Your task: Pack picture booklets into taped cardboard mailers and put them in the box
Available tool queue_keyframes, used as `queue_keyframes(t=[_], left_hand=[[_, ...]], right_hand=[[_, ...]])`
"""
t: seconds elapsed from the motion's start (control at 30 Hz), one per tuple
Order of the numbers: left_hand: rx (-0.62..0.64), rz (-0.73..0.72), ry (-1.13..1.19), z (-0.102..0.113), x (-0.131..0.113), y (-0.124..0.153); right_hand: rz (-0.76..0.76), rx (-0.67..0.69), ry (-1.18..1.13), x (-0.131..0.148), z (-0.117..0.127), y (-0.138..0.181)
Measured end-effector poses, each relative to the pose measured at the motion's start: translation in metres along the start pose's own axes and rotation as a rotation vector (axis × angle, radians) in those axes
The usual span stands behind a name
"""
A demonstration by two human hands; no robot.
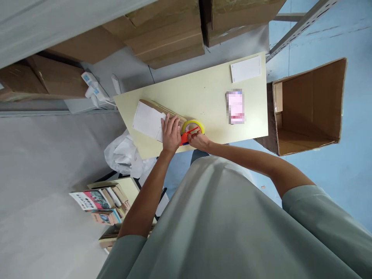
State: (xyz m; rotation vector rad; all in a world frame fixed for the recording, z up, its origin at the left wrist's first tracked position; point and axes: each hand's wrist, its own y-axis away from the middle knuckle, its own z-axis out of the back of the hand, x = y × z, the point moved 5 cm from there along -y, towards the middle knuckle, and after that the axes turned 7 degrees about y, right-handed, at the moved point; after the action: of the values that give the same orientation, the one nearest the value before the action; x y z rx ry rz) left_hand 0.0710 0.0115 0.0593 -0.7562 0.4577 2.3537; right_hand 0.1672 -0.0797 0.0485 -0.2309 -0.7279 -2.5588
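A flat brown cardboard package point(171, 114) with a white paper sheet point(147, 120) on top lies on the pale yellow table point(203, 93). My left hand point(171, 134) presses flat on the package's near end, fingers stretched out. My right hand point(197, 140) grips the red tape dispenser point(186, 138) with its yellow tape roll point(194, 126), held against the package's right end.
A white notepad point(245, 69) and a pink blurred item point(235, 106) lie further along the table. An open empty cardboard box point(309, 106) stands past the table's right end. Stacked cartons point(168, 35), white plastic wrap point(124, 155) and a bin of booklets point(99, 201) surround the table.
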Motion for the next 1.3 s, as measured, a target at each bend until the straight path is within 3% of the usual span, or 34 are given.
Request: queue_keyframes(t=[0.13,0.4,0.5,0.73,1.1,1.3], left_hand=[[0.004,-0.004,0.012,-0.001,0.005,-0.001],[-0.002,-0.027,0.009,-0.004,0.007,0.0],[-0.021,-0.041,-0.021,-0.004,0.006,-0.001],[-0.018,-0.03,-0.013,-0.005,0.005,-0.001],[-0.014,-0.035,-0.041,-0.01,0.007,-0.001],[-0.013,-0.031,-0.069,-0.01,0.006,-0.002]], right_hand=[[-0.059,0.006,-0.034,-0.015,-0.001,0.005],[-0.235,0.054,-0.017,-0.138,0.005,0.043],[-0.253,0.032,0.02,-0.161,0.019,0.039],[-0.233,0.012,0.006,-0.154,0.046,0.007],[-0.153,-0.023,0.011,-0.167,0.051,-0.006],[-0.129,0.019,0.059,-0.143,0.063,-0.023]])
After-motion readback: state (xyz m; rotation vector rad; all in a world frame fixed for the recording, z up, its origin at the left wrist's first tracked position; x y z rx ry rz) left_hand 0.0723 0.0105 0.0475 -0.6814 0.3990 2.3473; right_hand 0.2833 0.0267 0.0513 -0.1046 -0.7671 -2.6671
